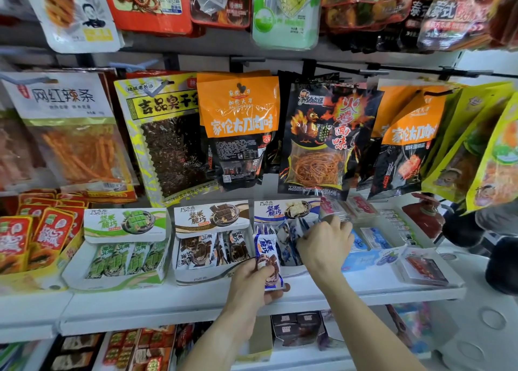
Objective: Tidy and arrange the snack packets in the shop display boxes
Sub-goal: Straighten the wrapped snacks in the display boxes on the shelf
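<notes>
Two hands are in play, and I read the task as partly complete. Nearest, my left hand (253,279) grips one blue-and-white packet (267,261), fingers curled round its lower half, holding it upright just in front of the shelf edge (168,311) and between the brown box and the blue box. Slightly farther in, my right hand (325,241) reaches into the blue display box (286,211); its fingers are bent down among the blue packets (286,236) there, which lean unevenly, but I cannot tell whether they pinch one or only press against them. This box is my judged work in progress: the held packet is not yet seated and the row needs squaring. To the left, the brown display box (211,219) and the green display box (124,225) carry packets standing in fairly even rows, so I judge those done. Beyond, hanging bags (238,126) fill the pegs above, outside the current step.
</notes>
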`<control>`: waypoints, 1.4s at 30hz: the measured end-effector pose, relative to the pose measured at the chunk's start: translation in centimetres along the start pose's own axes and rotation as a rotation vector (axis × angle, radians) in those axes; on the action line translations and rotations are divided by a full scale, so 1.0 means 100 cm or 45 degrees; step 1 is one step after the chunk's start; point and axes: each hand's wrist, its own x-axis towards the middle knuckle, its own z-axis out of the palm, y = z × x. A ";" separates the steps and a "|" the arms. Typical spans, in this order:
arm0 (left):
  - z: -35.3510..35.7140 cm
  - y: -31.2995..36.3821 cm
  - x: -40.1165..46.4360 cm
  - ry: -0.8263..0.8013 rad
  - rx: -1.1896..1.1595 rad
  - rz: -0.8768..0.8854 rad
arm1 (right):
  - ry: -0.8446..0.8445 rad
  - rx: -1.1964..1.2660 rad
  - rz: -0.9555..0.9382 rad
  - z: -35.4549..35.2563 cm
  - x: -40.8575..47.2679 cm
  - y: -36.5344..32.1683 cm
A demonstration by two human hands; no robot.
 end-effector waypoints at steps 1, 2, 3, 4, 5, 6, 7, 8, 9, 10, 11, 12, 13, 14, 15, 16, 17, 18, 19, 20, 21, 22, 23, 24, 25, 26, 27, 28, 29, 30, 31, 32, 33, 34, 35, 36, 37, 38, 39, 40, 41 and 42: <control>-0.001 0.000 -0.001 0.017 -0.018 0.003 | 0.073 0.025 -0.014 -0.006 -0.001 0.001; -0.001 0.000 -0.001 0.037 -0.028 0.016 | 0.122 0.063 -0.030 -0.014 -0.003 0.003; -0.003 -0.001 -0.001 0.064 -0.024 0.039 | 0.149 0.129 -0.048 -0.021 -0.004 0.005; -0.004 0.000 -0.001 0.097 -0.012 0.065 | 0.142 0.225 -0.051 -0.026 -0.006 0.007; -0.005 0.000 -0.002 0.135 -0.003 0.092 | 0.099 0.329 -0.048 -0.029 -0.006 0.008; -0.007 0.002 -0.003 0.169 0.004 0.118 | 0.037 0.404 -0.055 -0.030 -0.008 0.006; -0.008 0.003 -0.004 0.194 0.010 0.138 | -0.019 0.442 -0.088 -0.029 -0.010 0.003; -0.008 0.005 -0.005 0.208 0.013 0.155 | -0.072 0.461 -0.131 -0.027 -0.013 0.000; -0.009 0.006 -0.006 0.213 0.016 0.169 | -0.120 0.487 -0.169 -0.022 -0.015 -0.005; -0.009 0.008 -0.008 0.216 0.016 0.177 | -0.165 0.513 -0.194 -0.017 -0.017 -0.009; -0.009 0.008 -0.009 0.225 0.015 0.179 | -0.193 0.529 -0.219 -0.012 -0.019 -0.012; -0.009 0.009 -0.009 0.235 0.014 0.180 | -0.199 0.526 -0.241 -0.007 -0.019 -0.013; -0.010 0.008 -0.008 0.234 0.018 0.182 | -0.192 0.499 -0.252 -0.003 -0.017 -0.013; -0.010 0.007 -0.008 0.232 0.023 0.180 | -0.187 0.464 -0.235 0.000 -0.014 -0.011; -0.010 0.007 -0.008 0.227 0.032 0.177 | -0.192 0.429 -0.203 0.001 -0.010 -0.009; -0.009 0.007 -0.008 0.223 0.034 0.175 | -0.191 0.393 -0.170 0.000 -0.005 -0.006; -0.009 0.007 -0.008 0.217 0.031 0.172 | -0.190 0.365 -0.141 -0.001 -0.001 -0.003; -0.009 0.007 -0.008 0.213 0.027 0.171 | -0.176 0.356 -0.132 -0.003 0.002 -0.001; -0.009 0.006 -0.007 0.214 0.024 0.170 | -0.148 0.372 -0.140 -0.004 0.004 0.000; -0.009 0.006 -0.007 0.218 0.021 0.169 | -0.116 0.414 -0.171 -0.005 0.004 -0.001; -0.009 0.005 -0.007 0.223 0.017 0.169 | -0.094 0.473 -0.217 -0.007 0.002 -0.003; -0.009 0.004 -0.007 0.226 0.016 0.170 | -0.091 0.533 -0.256 -0.008 -0.001 -0.007; -0.009 0.004 -0.007 0.229 0.015 0.173 | -0.098 0.569 -0.279 -0.008 -0.004 -0.012; -0.009 0.003 -0.006 0.232 0.015 0.174 | -0.109 0.574 -0.278 -0.007 -0.005 -0.016; -0.009 0.003 -0.006 0.233 0.012 0.176 | -0.123 0.564 -0.273 -0.004 -0.006 -0.020; -0.009 0.003 -0.006 0.236 0.015 0.179 | -0.144 0.550 -0.270 -0.001 -0.007 -0.022; -0.009 0.003 -0.005 0.240 0.020 0.183 | -0.179 0.525 -0.273 0.004 -0.009 -0.024; -0.010 0.002 -0.005 0.246 0.030 0.185 | -0.225 0.494 -0.290 0.008 -0.011 -0.025; -0.011 0.002 -0.004 0.253 0.045 0.187 | -0.264 0.465 -0.324 0.013 -0.013 -0.027; -0.011 0.002 -0.004 0.257 0.056 0.191 | -0.288 0.448 -0.353 0.015 -0.015 -0.028; -0.011 0.002 -0.004 0.256 0.062 0.199 | -0.292 0.445 -0.368 0.016 -0.017 -0.028; -0.012 0.002 -0.004 0.251 0.060 0.207 | -0.277 0.458 -0.376 0.013 -0.018 -0.026; -0.012 0.002 -0.004 0.244 0.053 0.213 | -0.250 0.493 -0.374 0.009 -0.018 -0.023; -0.013 0.001 -0.003 0.240 0.047 0.218 | -0.212 0.545 -0.345 0.002 -0.018 -0.017; -0.014 0.001 -0.003 0.237 0.047 0.227 | -0.188 0.626 -0.283 -0.007 -0.021 -0.010; -0.014 0.001 -0.001 0.232 0.050 0.241 | -0.210 0.756 -0.206 -0.017 -0.023 -0.003; -0.014 0.000 0.000 0.216 0.066 0.254 | -0.314 0.939 -0.116 -0.027 -0.027 0.005; -0.012 -0.001 0.002 0.185 0.100 0.275 | -0.512 1.135 -0.020 -0.035 -0.032 0.010; -0.008 -0.001 0.002 0.143 0.138 0.290 | -0.736 1.293 0.081 -0.039 -0.037 0.014; -0.003 -0.001 0.002 0.093 0.174 0.300 | -0.891 1.379 0.161 -0.041 -0.041 0.017; 0.002 -0.001 0.002 0.037 0.210 0.300 | -0.929 1.413 0.218 -0.037 -0.042 0.023; 0.007 -0.001 0.002 -0.023 0.240 0.300 | -0.888 1.424 0.272 -0.035 -0.041 0.027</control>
